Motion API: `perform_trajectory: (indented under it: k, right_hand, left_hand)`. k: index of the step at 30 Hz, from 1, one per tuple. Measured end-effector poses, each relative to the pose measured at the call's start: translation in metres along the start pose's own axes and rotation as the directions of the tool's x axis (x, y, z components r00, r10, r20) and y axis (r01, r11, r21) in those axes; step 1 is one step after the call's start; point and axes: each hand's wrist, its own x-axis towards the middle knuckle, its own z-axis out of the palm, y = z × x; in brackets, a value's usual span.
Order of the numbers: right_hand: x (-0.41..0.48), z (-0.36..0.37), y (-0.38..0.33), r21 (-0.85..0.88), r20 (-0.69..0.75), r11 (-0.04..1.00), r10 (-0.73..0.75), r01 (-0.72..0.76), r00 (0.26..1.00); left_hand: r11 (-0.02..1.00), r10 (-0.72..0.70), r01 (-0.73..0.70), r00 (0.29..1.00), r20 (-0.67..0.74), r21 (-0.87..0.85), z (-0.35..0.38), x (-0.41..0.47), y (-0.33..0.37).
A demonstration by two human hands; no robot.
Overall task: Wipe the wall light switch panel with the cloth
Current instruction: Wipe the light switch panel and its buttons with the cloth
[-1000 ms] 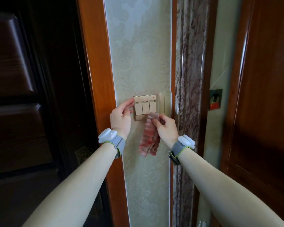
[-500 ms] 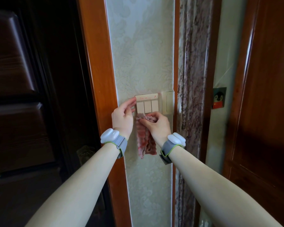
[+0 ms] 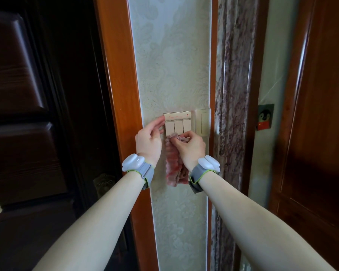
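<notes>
Head: right hand (image 3: 191, 147) gripping cloth (image 3: 174, 169) (panel-side)

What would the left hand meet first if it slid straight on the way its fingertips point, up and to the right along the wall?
Most likely the switch panel: the left hand's fingertips already sit at its upper left edge, apparently touching, though depth is unclear.

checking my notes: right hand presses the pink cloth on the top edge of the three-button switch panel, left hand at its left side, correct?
Not the top edge. The head view shows the right hand pressing the pink cloth on the bottom edge of the switch panel; the left hand is at its left side.
</notes>
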Motion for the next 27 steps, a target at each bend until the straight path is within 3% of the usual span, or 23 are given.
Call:
perform_trajectory:
  k: [18, 27]
  right_hand:
    - [0.016, -0.038, 0.02, -0.017, -0.155, 0.996, 0.085, -0.088, 0.984]
    - [-0.007, -0.013, 0.002, 0.038, 0.091, 0.999, -0.032, 0.029, 0.995]
  left_hand:
    - [1.0, 0.004, -0.004, 1.0, -0.002, -0.031, 0.001, 0.0, -0.002]
    - [0.999, -0.008, 0.007, 1.0, -0.009, -0.04, 0.003, 0.0, -0.002]
